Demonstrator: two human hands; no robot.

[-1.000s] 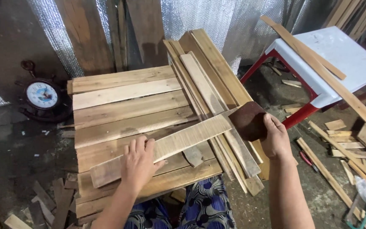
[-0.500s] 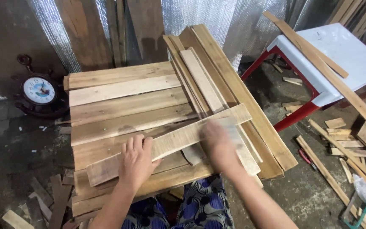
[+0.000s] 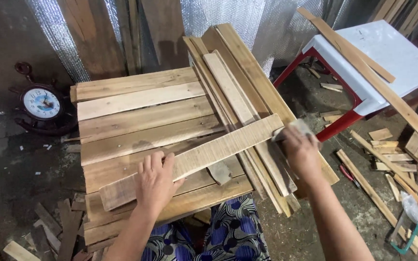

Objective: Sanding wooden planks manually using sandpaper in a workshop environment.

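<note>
Work surface is a rough pallet-like top (image 3: 136,104) of pale planks, centre of frame, on a dirty concrete floor; silver foil sheeting (image 3: 228,17) and dark boards lean behind it at the top. One round clock (image 3: 41,102) sits at left, one white stool with red legs (image 3: 388,58) at upper right with two long slats across it. Offcuts litter the floor at right and lower left. A bundle of long slats (image 3: 238,96) lies diagonally over the right edge of the top. One light plank (image 3: 204,154), rough-sawn with visible grain, lies slanted across the top from lower left to centre right. Left hand (image 3: 156,186) presses flat on its lower part, fingers spread slightly. Right hand (image 3: 302,152) has fingers closed on a sanding pad (image 3: 296,128) at the plank's upper end.
</note>
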